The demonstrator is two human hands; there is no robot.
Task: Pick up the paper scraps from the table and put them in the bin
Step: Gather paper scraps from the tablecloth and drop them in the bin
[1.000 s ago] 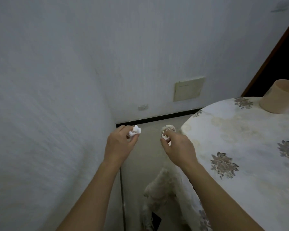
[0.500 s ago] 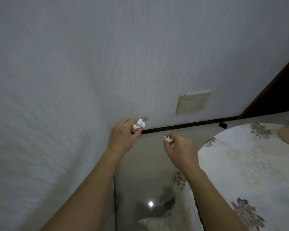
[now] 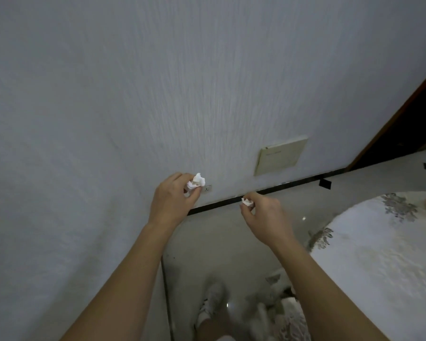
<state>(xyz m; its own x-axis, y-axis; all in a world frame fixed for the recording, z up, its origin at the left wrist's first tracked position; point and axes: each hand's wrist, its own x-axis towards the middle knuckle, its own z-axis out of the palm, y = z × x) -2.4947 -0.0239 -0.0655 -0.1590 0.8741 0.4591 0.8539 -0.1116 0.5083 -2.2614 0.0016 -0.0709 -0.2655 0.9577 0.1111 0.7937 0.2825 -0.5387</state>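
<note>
While both are held in the air left of the table, one crumpled white scrap (image 3: 197, 181) is pinched between thumb and curled fingers of the left hand (image 3: 172, 200), and a smaller scrap (image 3: 247, 202) is pinched in the right hand (image 3: 263, 217), over a glossy pale floor (image 3: 231, 242). The round table (image 3: 379, 254) wears a flowered cloth. Ahead stands a grey textured wall (image 3: 133, 94) with a beige panel (image 3: 279, 156) and black skirting (image 3: 268, 190).

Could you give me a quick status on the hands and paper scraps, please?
Left hand pinches scrap. Right hand pinches second scrap. Both clear of table, over floor.
</note>
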